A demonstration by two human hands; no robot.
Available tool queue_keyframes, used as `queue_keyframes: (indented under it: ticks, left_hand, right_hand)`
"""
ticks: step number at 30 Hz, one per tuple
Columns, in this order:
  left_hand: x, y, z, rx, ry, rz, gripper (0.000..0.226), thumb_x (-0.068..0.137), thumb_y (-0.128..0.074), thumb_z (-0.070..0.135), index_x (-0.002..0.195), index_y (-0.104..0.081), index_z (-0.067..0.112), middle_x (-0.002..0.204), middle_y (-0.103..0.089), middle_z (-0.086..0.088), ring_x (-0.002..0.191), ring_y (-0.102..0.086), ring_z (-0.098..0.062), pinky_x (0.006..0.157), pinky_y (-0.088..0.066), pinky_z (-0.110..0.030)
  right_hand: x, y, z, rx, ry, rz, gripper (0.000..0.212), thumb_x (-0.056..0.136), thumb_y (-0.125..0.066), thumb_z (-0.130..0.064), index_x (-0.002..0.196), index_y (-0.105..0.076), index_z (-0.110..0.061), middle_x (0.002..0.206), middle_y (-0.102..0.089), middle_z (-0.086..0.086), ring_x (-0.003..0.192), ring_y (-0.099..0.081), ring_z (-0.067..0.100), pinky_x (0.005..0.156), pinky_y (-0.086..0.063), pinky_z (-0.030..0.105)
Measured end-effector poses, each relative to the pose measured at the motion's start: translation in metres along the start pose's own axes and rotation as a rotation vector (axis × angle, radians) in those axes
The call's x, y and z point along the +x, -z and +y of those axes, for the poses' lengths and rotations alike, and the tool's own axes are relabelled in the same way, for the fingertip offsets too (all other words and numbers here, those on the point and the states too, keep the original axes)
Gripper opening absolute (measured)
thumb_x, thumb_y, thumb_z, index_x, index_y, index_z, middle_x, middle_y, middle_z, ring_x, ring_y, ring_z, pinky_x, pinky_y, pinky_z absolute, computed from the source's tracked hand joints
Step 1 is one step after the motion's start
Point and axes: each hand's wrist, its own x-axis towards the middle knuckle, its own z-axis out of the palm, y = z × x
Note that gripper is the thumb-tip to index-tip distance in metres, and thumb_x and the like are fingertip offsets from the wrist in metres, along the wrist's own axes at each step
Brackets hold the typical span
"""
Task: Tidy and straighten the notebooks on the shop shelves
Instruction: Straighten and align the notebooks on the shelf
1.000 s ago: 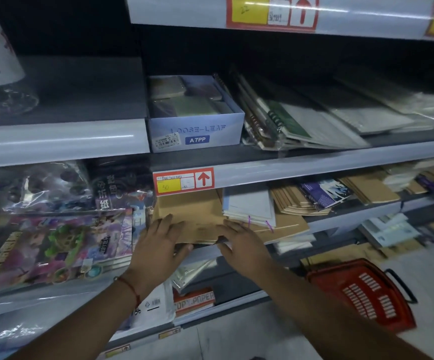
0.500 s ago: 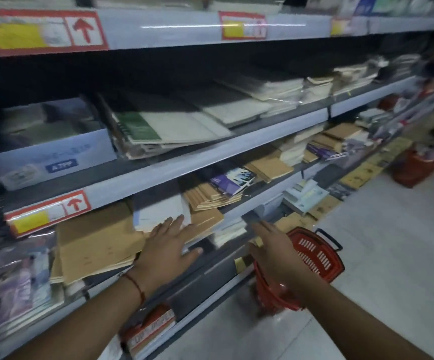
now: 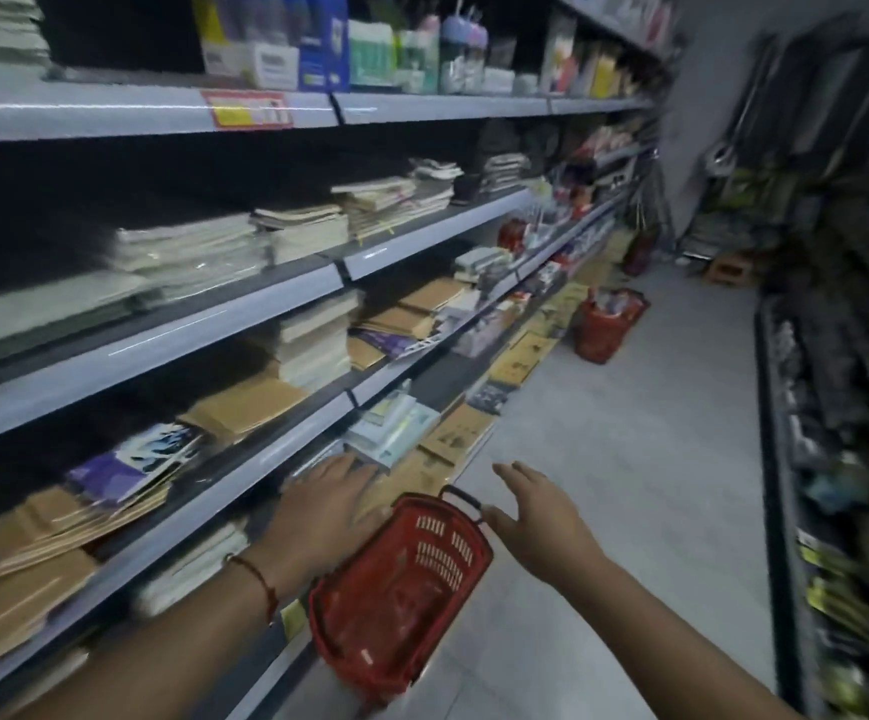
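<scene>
Long shop shelves run away to the right, stacked with notebooks. Brown kraft notebooks and a purple-covered notebook lie on the shelf at left. Pale blue notebooks and brown ones lie on the lowest shelf. My left hand hovers with straight fingers over the lower shelf's edge, holding nothing. My right hand is spread in the air above the aisle floor, also holding nothing.
A red shopping basket stands on the floor just below my hands. A second red basket with goods sits farther down the aisle. Dark shelving lines the aisle's right side. Grey floor runs between.
My view has swung right along the aisle. Both hands have left the brown notebook stack; the left moved to the lower shelf, the right out over the floor.
</scene>
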Motion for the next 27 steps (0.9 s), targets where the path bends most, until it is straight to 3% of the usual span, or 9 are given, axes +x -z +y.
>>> queue_keyframes:
  ticks: [5,8,12,14,17,22,27]
  left_hand:
    - [0.08,-0.007,0.065,-0.022,-0.049,-0.03,0.071,0.095,-0.04,0.068,0.156,-0.025,0.036,0.166,-0.017,0.0,0.151,-0.02,-0.022,0.121,-0.022,-0.039]
    - [0.126,-0.007,0.095,-0.004,-0.104,-0.027,0.066,0.097,-0.042,0.062,0.155,-0.028,0.034,0.164,-0.023,0.001,0.149,-0.025,-0.02,0.118,-0.024,-0.035]
    - [0.198,-0.019,0.128,-0.031,-0.164,-0.027,0.078,0.087,-0.028,0.074,0.154,-0.032,0.034,0.162,-0.029,0.002,0.146,-0.03,-0.019,0.116,-0.028,-0.034]
    - [0.242,-0.031,0.14,-0.049,-0.189,-0.044,0.081,0.083,-0.025,0.074,0.154,-0.033,0.034,0.162,-0.028,0.003,0.147,-0.028,-0.018,0.117,-0.027,-0.034]
    - [0.314,-0.046,0.152,-0.059,-0.225,-0.056,0.069,0.094,-0.039,0.067,0.154,-0.033,0.034,0.163,-0.026,0.004,0.149,-0.025,-0.017,0.118,-0.026,-0.035]
    - [0.423,-0.043,0.173,-0.065,-0.262,-0.043,0.057,0.1,-0.043,0.055,0.152,-0.034,0.033,0.16,-0.031,0.005,0.146,-0.029,-0.017,0.115,-0.028,-0.035]
    - [0.503,-0.033,0.171,-0.068,-0.204,-0.028,0.06,0.1,-0.042,0.057,0.154,-0.029,0.033,0.162,-0.027,0.004,0.147,-0.025,-0.017,0.118,-0.027,-0.035]
  right_hand:
    - [0.037,0.038,0.062,0.05,-0.055,0.023,0.065,0.098,-0.051,-0.051,0.155,-0.03,-0.027,0.161,-0.031,0.0,0.148,-0.028,0.019,0.12,-0.025,0.036]
    - [0.066,0.05,0.092,0.098,-0.085,0.016,0.066,0.097,-0.053,-0.05,0.155,-0.031,-0.027,0.161,-0.032,-0.001,0.147,-0.03,0.018,0.12,-0.026,0.035]
    - [0.111,0.062,0.134,0.118,-0.119,0.015,0.065,0.098,-0.053,-0.048,0.155,-0.031,-0.027,0.16,-0.032,-0.003,0.146,-0.032,0.018,0.119,-0.026,0.035]
    - [0.138,0.07,0.156,0.118,-0.144,0.023,0.065,0.098,-0.053,-0.047,0.156,-0.03,-0.028,0.161,-0.031,-0.003,0.146,-0.031,0.018,0.12,-0.025,0.035]
    - [0.188,0.085,0.188,0.08,-0.16,0.033,0.065,0.099,-0.052,-0.047,0.156,-0.028,-0.028,0.162,-0.029,-0.001,0.147,-0.029,0.021,0.12,-0.023,0.036]
    - [0.276,0.113,0.227,0.008,-0.149,0.039,0.062,0.1,-0.049,-0.047,0.156,-0.026,-0.03,0.163,-0.026,-0.002,0.148,-0.024,0.021,0.119,-0.02,0.034]
    - [0.361,0.137,0.243,-0.045,-0.072,0.0,0.062,0.102,-0.044,-0.05,0.157,-0.02,-0.034,0.165,-0.019,-0.006,0.151,-0.019,0.02,0.122,-0.018,0.036]
